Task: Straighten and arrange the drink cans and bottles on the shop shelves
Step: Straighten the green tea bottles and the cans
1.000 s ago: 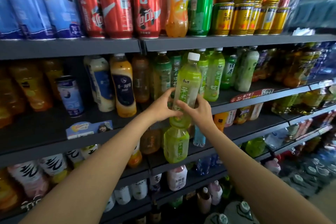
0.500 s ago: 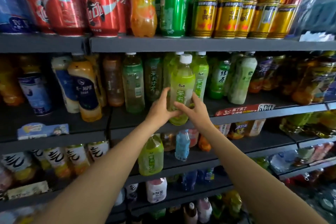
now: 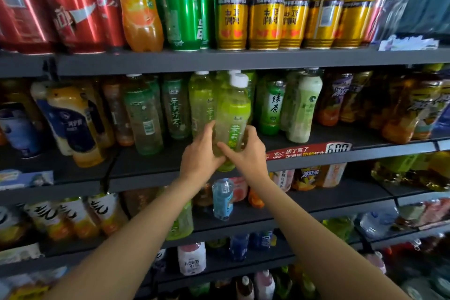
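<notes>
With my left hand and right hand wrapping their fingers low round the pale-green, white-capped plastic tea bottle at the dark shelf's front edge, I fear pushing carelessly could topple the crowded green bottles behind.

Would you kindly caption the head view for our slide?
Both hands, left hand and right hand, grip a green tea bottle at the shelf edge.
</notes>
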